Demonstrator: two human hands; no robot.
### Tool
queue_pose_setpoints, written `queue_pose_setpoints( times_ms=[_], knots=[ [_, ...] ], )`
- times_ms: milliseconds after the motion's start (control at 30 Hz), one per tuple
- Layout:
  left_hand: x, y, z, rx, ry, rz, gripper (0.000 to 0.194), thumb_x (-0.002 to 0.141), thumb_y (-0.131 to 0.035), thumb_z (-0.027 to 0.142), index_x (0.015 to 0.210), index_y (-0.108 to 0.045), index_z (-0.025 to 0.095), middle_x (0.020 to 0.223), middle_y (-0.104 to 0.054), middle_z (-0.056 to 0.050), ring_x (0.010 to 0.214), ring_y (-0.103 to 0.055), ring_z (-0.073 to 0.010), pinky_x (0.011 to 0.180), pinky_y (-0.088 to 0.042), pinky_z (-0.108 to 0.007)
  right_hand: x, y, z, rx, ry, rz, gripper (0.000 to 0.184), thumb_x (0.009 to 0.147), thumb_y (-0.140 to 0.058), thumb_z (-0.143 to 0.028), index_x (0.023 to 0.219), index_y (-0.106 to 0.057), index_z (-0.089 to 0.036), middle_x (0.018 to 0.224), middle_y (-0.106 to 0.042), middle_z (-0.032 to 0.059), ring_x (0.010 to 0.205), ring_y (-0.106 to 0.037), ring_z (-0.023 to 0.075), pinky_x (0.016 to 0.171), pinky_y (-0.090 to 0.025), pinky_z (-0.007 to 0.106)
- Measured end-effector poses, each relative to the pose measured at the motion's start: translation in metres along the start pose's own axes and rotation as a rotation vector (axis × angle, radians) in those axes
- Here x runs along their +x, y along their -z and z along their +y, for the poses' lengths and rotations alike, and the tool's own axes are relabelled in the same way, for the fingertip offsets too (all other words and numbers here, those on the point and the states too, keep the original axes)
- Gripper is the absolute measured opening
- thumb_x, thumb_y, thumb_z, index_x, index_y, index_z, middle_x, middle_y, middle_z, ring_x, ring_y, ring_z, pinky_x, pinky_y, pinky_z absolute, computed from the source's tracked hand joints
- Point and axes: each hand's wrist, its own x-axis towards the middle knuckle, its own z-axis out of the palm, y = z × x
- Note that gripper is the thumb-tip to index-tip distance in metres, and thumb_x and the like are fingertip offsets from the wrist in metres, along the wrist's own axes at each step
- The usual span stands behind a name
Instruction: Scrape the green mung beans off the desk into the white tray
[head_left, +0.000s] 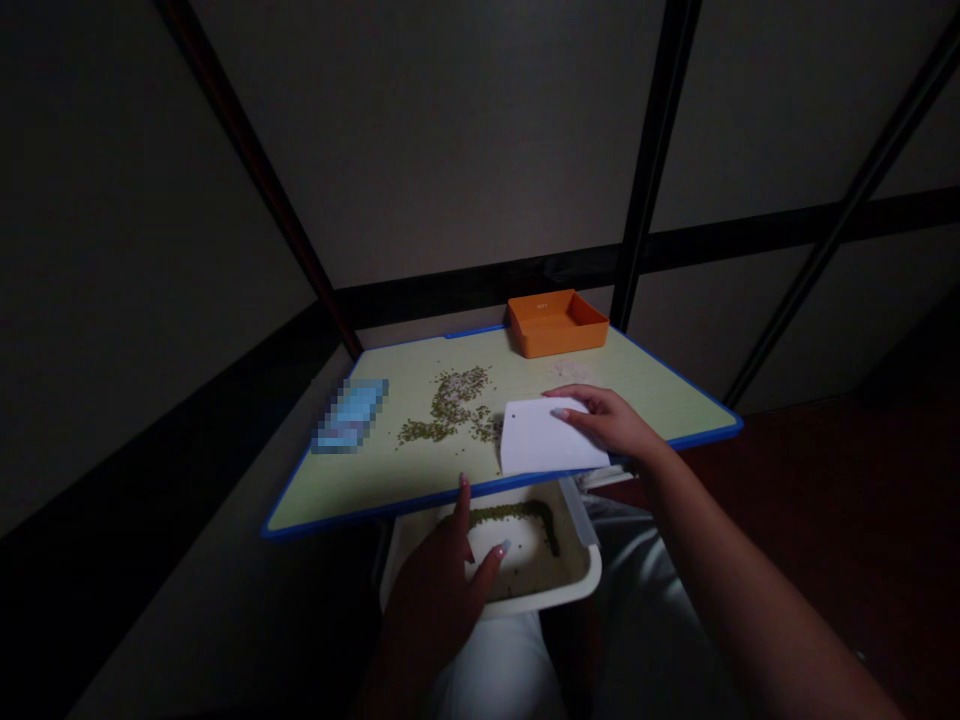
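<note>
My right hand (607,420) grips a white card (544,445), thumb on top, near the front edge of a pale green folding-type tabletop with a blue rim (660,400). The card's left edge stands beside a scatter of small green grains (450,405), with some whitish bits among them. Below the table edge, my left hand (450,570) is open, thumb and index finger apart. Its index fingertip is at the blue rim, and the hand is over a white plastic bin (540,600) that holds more green grains (517,512) along its far side.
An orange open tray (559,335) stands at the table's back right. In front of it lies a small pale heap (571,370). A blurred-out blue item (350,416) lies at the left edge. Grey wall panels (480,130) with dark strips rise behind the table.
</note>
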Motion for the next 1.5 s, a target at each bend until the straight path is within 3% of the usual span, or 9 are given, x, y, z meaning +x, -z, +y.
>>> queue_pose_setpoints(
  times_ms=[400, 767, 967, 1300, 1500],
  knots=[
    [0.001, -0.001, -0.002, 0.003, -0.006, 0.009, 0.079, 0.09, -0.042, 0.05, 0.157, -0.009, 0.022, 0.09, -0.064, -0.001, 0.085, -0.059, -0.0174, 0.077, -0.04, -0.03, 0.0, 0.0, -0.002, -0.014, 0.024, 0.033, 0.035, 0.076, -0.073, -0.037, 0.105, -0.076, -0.018, 0.101, -0.075, 0.0081, 0.074, -0.062, 0.0176, 0.059, -0.046, 0.028],
    [0.0, -0.001, -0.002, 0.007, -0.004, -0.002, 0.081, 0.09, -0.04, 0.05, 0.157, -0.004, 0.02, 0.096, -0.065, -0.003, 0.088, -0.059, -0.0185, 0.08, -0.041, -0.032, 0.0, 0.0, -0.001, -0.026, 0.03, 0.062, 0.033, 0.077, -0.072, -0.036, 0.105, -0.076, -0.02, 0.096, -0.075, 0.0071, 0.067, -0.059, 0.0152, 0.052, -0.043, 0.025],
    [0.001, -0.001, -0.001, 0.009, -0.002, -0.008, 0.083, 0.09, -0.04, 0.051, 0.157, -0.002, 0.02, 0.095, -0.064, -0.002, 0.089, -0.059, -0.0191, 0.082, -0.041, -0.032, 0.0, -0.001, 0.0, -0.038, 0.036, 0.063, 0.035, 0.079, -0.07, -0.037, 0.108, -0.074, -0.018, 0.095, -0.075, 0.0069, 0.07, -0.061, 0.0162, 0.057, -0.047, 0.028],
    [0.002, -0.002, -0.001, 0.019, 0.008, -0.004, 0.082, 0.091, -0.041, 0.05, 0.157, -0.002, 0.022, 0.095, -0.064, -0.002, 0.089, -0.06, -0.0183, 0.079, -0.041, -0.031, 0.001, -0.018, -0.004, -0.042, 0.081, 0.043, 0.032, 0.079, -0.071, -0.034, 0.107, -0.075, -0.021, 0.111, -0.075, 0.0084, 0.096, -0.067, 0.0236, 0.082, -0.052, 0.037],
    [0.003, -0.001, -0.002, 0.018, 0.008, -0.009, 0.082, 0.091, -0.04, 0.049, 0.157, 0.0, 0.023, 0.095, -0.063, -0.001, 0.087, -0.059, -0.0176, 0.077, -0.04, -0.03, 0.0, -0.018, -0.007, -0.008, 0.063, 0.026, 0.03, 0.077, -0.073, -0.033, 0.104, -0.076, -0.021, 0.104, -0.076, 0.008, 0.083, -0.066, 0.0206, 0.071, -0.052, 0.033]
  ],
)
